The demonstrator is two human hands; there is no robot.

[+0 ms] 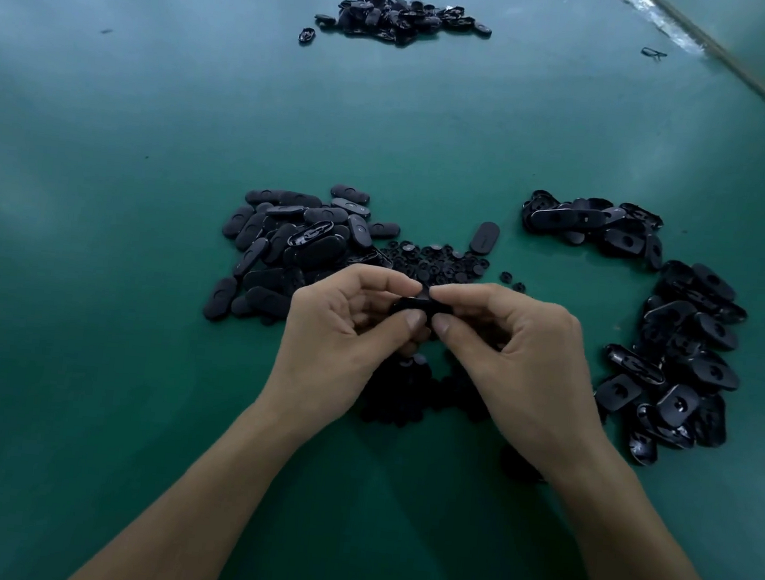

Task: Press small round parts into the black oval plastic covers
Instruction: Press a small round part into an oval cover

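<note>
Both the left hand (344,328) and right hand (511,344) are pinching one black cover (416,304) in their fingers (415,318), risking a crooked, half-seated round part if thumb pressure lands off-centre.

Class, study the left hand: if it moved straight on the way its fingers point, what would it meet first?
Probably the right hand: the left hand points rightward over the small black plastic part both pinch, and their fingertips nearly touch. Depth is unclear.

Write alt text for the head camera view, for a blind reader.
A person's left hand and right hand pinch one black oval cover between them above a green table. Piles of covers lie around, with small round parts just beyond the hands.
</note>
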